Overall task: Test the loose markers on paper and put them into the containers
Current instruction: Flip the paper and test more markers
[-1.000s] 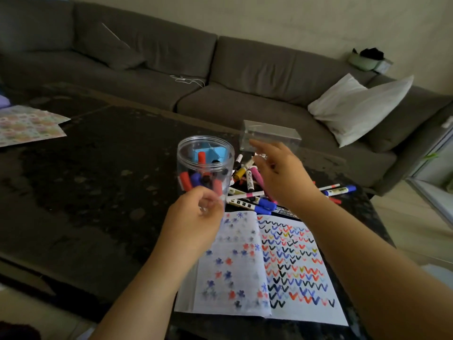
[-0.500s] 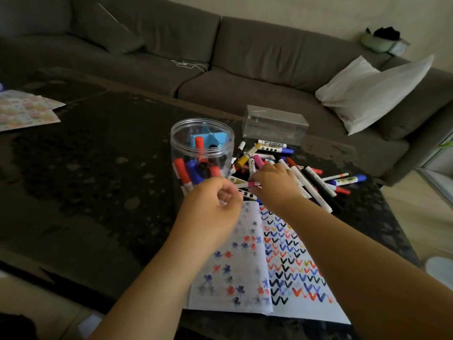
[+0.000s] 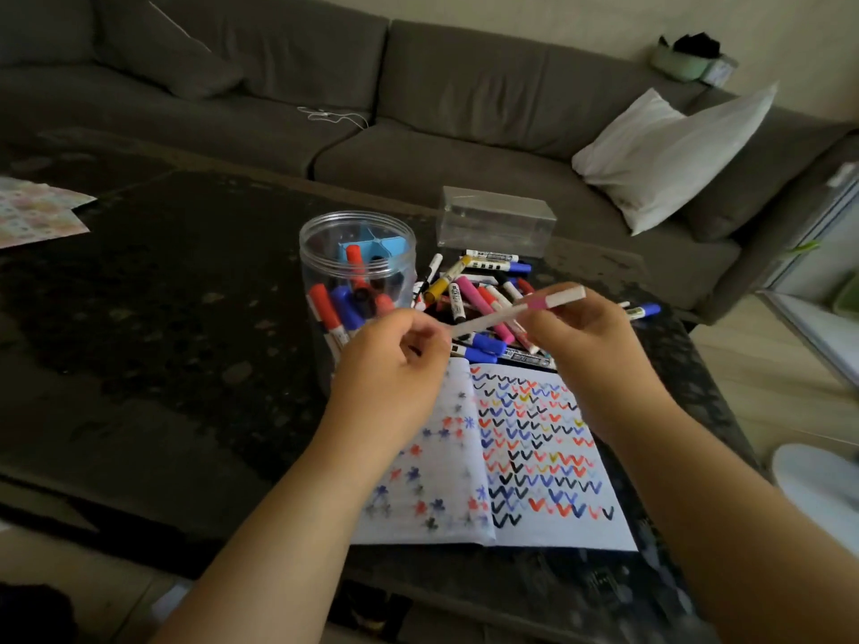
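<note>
Both my hands hold a thin white marker with a pink band above the paper. My right hand pinches it near the pink band. My left hand grips its lower left end with curled fingers. Below lies the open notebook, covered with coloured check marks and stars. A pile of loose markers lies behind the hands. Left of the pile stands a clear round jar holding red and blue markers and a blue divider. A clear rectangular box sits behind the pile.
The dark speckled table carries a patterned sheet at its far left. A grey sofa with a white pillow runs behind the table. A white round object sits on the floor at the right.
My right hand lifted the thin pink-banded marker out of the pile and raised it over the notebook. My left hand came up and took hold of its other end.
</note>
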